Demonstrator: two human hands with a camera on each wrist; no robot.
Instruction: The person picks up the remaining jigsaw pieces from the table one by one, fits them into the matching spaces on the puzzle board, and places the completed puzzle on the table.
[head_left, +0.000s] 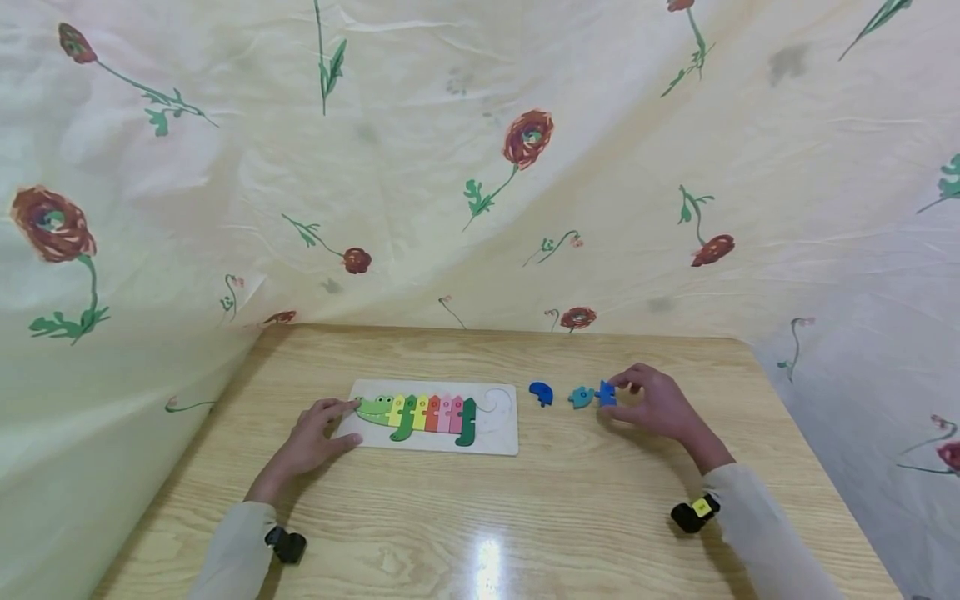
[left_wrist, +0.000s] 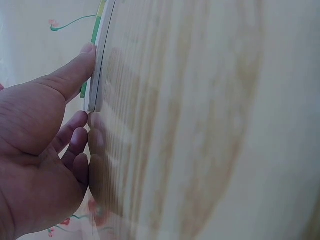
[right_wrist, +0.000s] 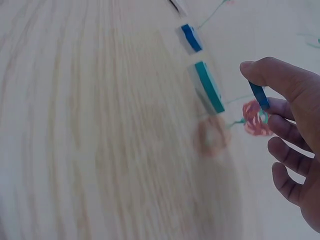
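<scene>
A white wooden puzzle board (head_left: 435, 450) lies on the table with a crocodile of coloured pieces (head_left: 426, 413) in it; the curled tail outline (head_left: 497, 402) at its right is bare. My left hand (head_left: 318, 433) rests at the board's left end, index finger by the snout. In the left wrist view its extended thumb (left_wrist: 75, 70) touches the board's edge. With thumb and fingers, my right hand (head_left: 651, 404) pinches a blue puzzle piece (head_left: 607, 393), held above the table in the right wrist view. Beside it lies a teal puzzle piece (head_left: 581, 397).
A dark blue curved puzzle piece (head_left: 541, 393) lies between the board and the teal piece. The wooden table (head_left: 420, 525) ends at the back against a flowered cloth (head_left: 420, 167), which also hangs along both sides.
</scene>
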